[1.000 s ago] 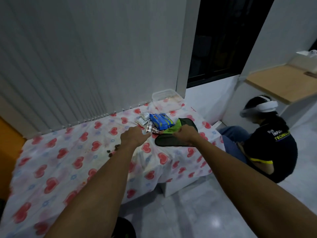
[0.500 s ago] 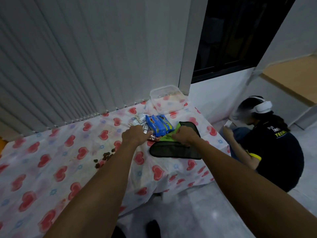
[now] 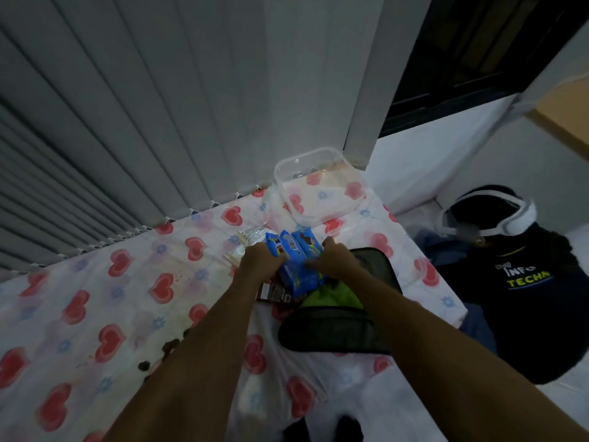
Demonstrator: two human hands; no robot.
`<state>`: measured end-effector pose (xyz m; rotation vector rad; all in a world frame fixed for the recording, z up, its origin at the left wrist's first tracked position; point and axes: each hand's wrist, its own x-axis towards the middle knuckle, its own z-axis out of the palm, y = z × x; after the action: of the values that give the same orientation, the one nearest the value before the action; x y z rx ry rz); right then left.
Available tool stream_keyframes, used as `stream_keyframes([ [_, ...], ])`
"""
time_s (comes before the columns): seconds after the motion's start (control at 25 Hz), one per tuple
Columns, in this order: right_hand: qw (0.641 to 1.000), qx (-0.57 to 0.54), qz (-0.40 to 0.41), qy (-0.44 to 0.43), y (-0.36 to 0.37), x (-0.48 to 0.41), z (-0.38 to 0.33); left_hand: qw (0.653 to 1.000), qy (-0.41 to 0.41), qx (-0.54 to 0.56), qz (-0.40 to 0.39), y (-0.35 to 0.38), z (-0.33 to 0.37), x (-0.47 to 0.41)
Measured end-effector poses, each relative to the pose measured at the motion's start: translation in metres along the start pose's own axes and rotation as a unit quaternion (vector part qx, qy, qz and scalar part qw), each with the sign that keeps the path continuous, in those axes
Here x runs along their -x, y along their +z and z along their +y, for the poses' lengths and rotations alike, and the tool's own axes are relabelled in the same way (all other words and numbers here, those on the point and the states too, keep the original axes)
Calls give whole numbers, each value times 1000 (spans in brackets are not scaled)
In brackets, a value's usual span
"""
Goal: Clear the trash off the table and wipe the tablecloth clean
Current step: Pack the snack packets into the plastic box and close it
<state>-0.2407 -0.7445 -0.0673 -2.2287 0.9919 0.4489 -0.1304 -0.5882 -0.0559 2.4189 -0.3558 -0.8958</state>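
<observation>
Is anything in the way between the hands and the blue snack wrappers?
No, nothing visible. The left hand and right hand are already on the blue wrappers, one at each side. A brown wrapper lies partly under them, and silver wrappers lie just behind the left hand.

Pretty dim, bluish indoor light with a black window (image 3: 478,52) giving nothing, soft motion blur smearing the tablecloth (image 3: 95,314) hearts, weak shadows, and heavy wide-angle bending of the blinds (image 3: 127,106) toward the edges.
</observation>
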Motion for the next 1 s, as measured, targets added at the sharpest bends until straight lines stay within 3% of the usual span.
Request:
stream_keyframes([
  [0.16, 1000, 13, -20, 6, 0, -22, -3, 993, -52, 95, -42, 1, 11, -14],
  [0.44, 999, 5, -37, 10, -12, -23, -4, 983, -44, 174, -48, -3, 1, -16],
  [0.68, 999, 53, 3, -13, -4, -18, 3, 968, -55, 240, -53, 1, -3, -8],
  [0.84, 998, 26, 55, -6, 4, -9, -4, 963, -51, 261, -53, 3, 0, -2],
  [1.0, 999, 29, 34, -5, 0, -4, -11, 956, -49, 282, -64, 2, -2, 1],
])
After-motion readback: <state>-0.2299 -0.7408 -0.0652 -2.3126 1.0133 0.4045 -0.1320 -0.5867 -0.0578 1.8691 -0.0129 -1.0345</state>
